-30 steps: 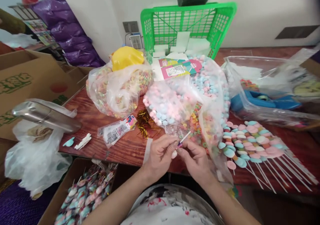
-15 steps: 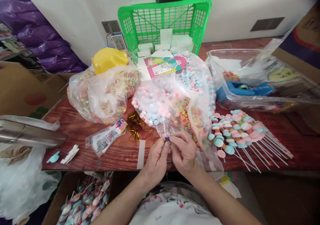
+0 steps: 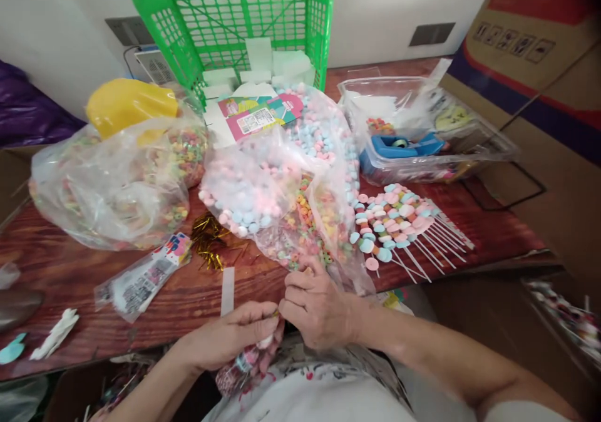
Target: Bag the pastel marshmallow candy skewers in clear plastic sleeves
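Close to my body, below the table's front edge, my left hand (image 3: 239,337) is closed around a wrapped candy stick (image 3: 244,362) with pink and pale blue pieces. My right hand (image 3: 312,303) is closed right beside it, its fingertips meeting the left fingers; what it pinches is too small to make out. Candy sticks (image 3: 399,212) with white stems lie in a pile on the table to the right. Beyond my hands sit clear bags of pink and blue candies (image 3: 239,190) and ring candies (image 3: 323,215).
A green basket (image 3: 326,30) stands at the back. On the right are a clear plastic tub (image 3: 389,171) with a blue tape dispenser (image 3: 406,146) and a large carton (image 3: 535,96). Gold ties (image 3: 209,240), printed labels (image 3: 150,281) and a tape strip (image 3: 228,290) lie on the left.
The view has swung to the right. My hands have come down toward my body, and a wrapped candy stick now shows in my left hand. My right hand has curled its fingers in.
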Demonstrator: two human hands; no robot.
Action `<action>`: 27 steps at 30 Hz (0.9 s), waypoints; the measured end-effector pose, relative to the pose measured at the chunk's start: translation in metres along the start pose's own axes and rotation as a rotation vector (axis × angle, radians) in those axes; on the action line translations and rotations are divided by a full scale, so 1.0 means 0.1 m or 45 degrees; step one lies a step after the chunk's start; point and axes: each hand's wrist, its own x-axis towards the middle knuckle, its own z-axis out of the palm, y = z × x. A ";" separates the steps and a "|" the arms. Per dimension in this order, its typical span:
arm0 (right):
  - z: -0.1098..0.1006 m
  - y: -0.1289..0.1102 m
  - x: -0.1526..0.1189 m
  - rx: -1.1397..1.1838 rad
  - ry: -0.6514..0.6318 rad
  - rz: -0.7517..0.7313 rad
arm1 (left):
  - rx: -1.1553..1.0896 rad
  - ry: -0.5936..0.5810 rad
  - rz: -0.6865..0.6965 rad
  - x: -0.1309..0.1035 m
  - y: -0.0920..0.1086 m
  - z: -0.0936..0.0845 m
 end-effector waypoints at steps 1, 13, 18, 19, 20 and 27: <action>0.06 -0.06 -0.01 0.050 0.003 0.141 | 0.138 0.073 0.020 -0.02 0.03 0.02; 0.02 -0.30 0.03 0.186 -0.050 0.200 | -0.270 0.322 -0.044 -0.06 -0.25 0.07; 0.12 -0.26 0.07 0.179 -0.245 0.097 | -0.361 0.104 -0.039 -0.14 -0.36 -0.01; 0.17 -0.25 0.09 0.190 -0.283 0.139 | -0.243 0.160 0.015 -0.17 -0.36 -0.01; 0.22 -0.24 0.11 0.228 -0.327 0.208 | -0.056 0.261 0.095 -0.20 -0.36 -0.01; 0.38 -0.06 0.47 0.516 -0.642 0.605 | 1.218 0.948 0.467 -0.36 -0.45 -0.03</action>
